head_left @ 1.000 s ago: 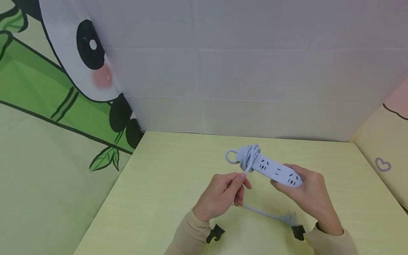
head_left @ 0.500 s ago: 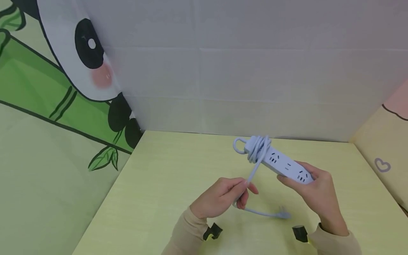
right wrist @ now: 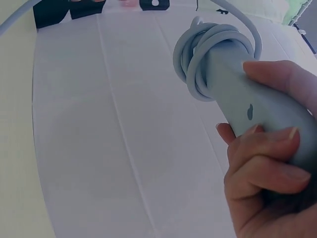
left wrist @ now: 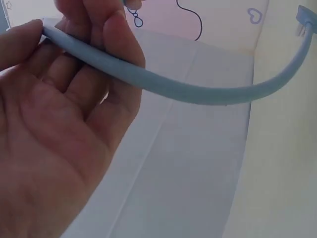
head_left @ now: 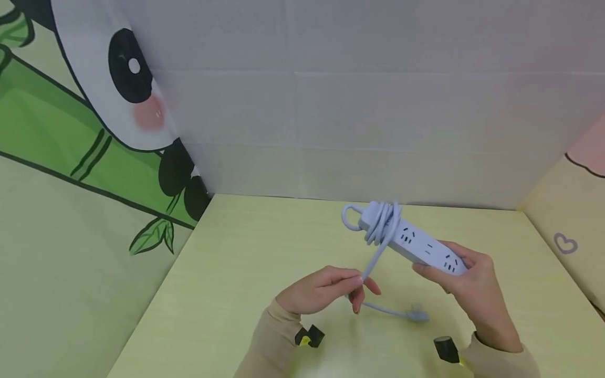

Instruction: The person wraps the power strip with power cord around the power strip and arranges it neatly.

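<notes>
A white power strip [head_left: 427,248] is tilted above the table, its socket face toward the head camera. My right hand [head_left: 477,286] grips its lower right end; in the right wrist view the fingers curl round its underside [right wrist: 242,94]. Several turns of its white cord [head_left: 384,223] wrap the far left end, with a small loop sticking out. My left hand [head_left: 326,289] pinches the free length of cord between thumb and fingers, and the cord [left wrist: 198,94] runs on across the fingers in the left wrist view. The plug [head_left: 417,314] hangs at the cord's end, below the strip.
A pale yellow table [head_left: 236,252] lies under both hands. Behind it rises a white creased backdrop [head_left: 354,105]. A printed panel with a panda and bamboo [head_left: 94,131] stands at the left, a cream and pink one [head_left: 572,226] at the right.
The strip has moved away and slightly right with my right hand. A longer stretch of cord now shows between the wraps and my left hand, which sits a little lower. The plug has shifted left.
</notes>
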`<move>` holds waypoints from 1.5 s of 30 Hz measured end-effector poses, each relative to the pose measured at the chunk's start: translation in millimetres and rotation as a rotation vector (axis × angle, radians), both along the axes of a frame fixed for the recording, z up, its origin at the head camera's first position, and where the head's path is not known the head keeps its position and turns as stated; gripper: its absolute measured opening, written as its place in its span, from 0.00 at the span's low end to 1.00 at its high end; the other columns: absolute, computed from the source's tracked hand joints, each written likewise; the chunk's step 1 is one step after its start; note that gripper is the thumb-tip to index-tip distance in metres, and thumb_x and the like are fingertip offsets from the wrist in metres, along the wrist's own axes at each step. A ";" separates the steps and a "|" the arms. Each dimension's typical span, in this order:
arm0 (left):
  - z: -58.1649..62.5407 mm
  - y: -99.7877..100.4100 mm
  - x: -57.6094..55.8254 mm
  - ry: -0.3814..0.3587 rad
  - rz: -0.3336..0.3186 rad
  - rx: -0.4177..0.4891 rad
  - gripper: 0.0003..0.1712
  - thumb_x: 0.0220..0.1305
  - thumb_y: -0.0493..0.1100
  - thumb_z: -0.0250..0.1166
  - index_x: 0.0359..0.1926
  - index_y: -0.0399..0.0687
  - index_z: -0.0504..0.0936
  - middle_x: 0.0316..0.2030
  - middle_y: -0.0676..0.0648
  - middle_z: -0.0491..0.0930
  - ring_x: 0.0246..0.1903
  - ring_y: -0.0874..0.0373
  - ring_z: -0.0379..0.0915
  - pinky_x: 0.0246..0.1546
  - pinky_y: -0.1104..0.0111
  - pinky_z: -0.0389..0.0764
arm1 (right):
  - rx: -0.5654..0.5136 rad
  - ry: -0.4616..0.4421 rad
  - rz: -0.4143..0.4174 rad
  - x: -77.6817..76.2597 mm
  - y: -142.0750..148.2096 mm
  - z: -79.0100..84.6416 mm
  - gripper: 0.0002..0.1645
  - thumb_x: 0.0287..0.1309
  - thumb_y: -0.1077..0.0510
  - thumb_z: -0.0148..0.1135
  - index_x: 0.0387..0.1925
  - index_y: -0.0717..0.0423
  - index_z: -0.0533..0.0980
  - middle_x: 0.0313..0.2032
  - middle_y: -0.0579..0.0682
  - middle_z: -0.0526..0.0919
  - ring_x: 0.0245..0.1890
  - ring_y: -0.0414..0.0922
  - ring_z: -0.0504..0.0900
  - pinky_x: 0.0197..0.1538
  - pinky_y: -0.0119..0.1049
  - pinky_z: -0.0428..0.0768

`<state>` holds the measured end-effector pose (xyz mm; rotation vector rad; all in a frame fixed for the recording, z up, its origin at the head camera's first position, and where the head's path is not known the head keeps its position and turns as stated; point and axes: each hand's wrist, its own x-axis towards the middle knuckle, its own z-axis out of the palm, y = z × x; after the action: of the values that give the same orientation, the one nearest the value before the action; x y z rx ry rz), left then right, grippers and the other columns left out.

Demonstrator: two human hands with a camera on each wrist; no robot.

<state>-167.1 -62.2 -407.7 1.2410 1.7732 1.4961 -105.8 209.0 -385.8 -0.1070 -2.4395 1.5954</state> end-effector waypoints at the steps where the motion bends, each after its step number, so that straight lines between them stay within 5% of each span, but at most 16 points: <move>1: -0.7 -0.4 -0.9 0.002 0.004 -0.003 0.20 0.76 0.44 0.42 0.35 0.40 0.78 0.38 0.47 0.81 0.39 0.59 0.77 0.50 0.67 0.77 | -0.012 -0.002 0.014 0.6 0.1 0.2 0.28 0.47 0.55 0.74 0.52 0.52 0.77 0.37 0.38 0.82 0.31 0.40 0.75 0.23 0.34 0.73; 8: 0.2 -8.8 -5.0 -0.025 0.096 -0.021 0.18 0.74 0.41 0.46 0.37 0.37 0.81 0.22 0.42 0.72 0.29 0.55 0.70 0.40 0.73 0.74 | -0.051 -0.016 0.092 6.3 -0.3 6.0 0.28 0.47 0.58 0.73 0.53 0.51 0.77 0.39 0.40 0.83 0.32 0.40 0.75 0.23 0.35 0.73; 15: -16.5 -11.4 -15.4 -0.042 0.117 -0.027 0.16 0.72 0.45 0.50 0.36 0.42 0.81 0.20 0.48 0.69 0.25 0.56 0.67 0.34 0.74 0.71 | -0.039 -0.023 0.140 8.4 -2.8 9.2 0.27 0.48 0.58 0.72 0.53 0.50 0.77 0.41 0.44 0.82 0.34 0.43 0.74 0.25 0.37 0.74; 20: -16.0 -11.4 -15.6 -0.065 0.138 -0.042 0.15 0.72 0.43 0.51 0.35 0.40 0.81 0.19 0.49 0.69 0.25 0.54 0.66 0.33 0.74 0.70 | -0.020 -0.025 0.154 7.5 -2.0 8.1 0.28 0.49 0.57 0.72 0.54 0.51 0.76 0.42 0.44 0.82 0.35 0.44 0.75 0.25 0.37 0.74; 29: -17.3 -12.6 -16.5 -0.095 0.115 -0.062 0.15 0.71 0.45 0.53 0.35 0.42 0.82 0.21 0.43 0.70 0.26 0.58 0.66 0.31 0.75 0.68 | -0.020 -0.010 0.198 9.8 -1.7 8.7 0.28 0.47 0.59 0.73 0.53 0.52 0.76 0.41 0.43 0.83 0.34 0.42 0.76 0.26 0.36 0.76; 37: -18.7 -13.8 -17.3 -0.084 0.101 -0.044 0.14 0.69 0.44 0.55 0.34 0.41 0.82 0.20 0.49 0.71 0.26 0.60 0.66 0.30 0.75 0.67 | -0.034 0.032 0.287 13.8 -1.8 11.3 0.28 0.48 0.65 0.71 0.54 0.57 0.76 0.44 0.44 0.84 0.39 0.42 0.80 0.37 0.35 0.80; 45: -18.8 -16.3 -17.8 -0.057 0.018 -0.006 0.10 0.69 0.38 0.53 0.40 0.38 0.80 0.35 0.36 0.80 0.28 0.62 0.67 0.31 0.75 0.70 | -0.059 0.025 0.356 17.4 -1.2 13.6 0.27 0.47 0.67 0.70 0.53 0.58 0.76 0.43 0.48 0.84 0.40 0.44 0.80 0.38 0.35 0.80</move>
<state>-184.9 -78.5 -426.5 1.1706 1.7548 1.5205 -88.3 207.8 -372.2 0.3553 -2.4971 1.7929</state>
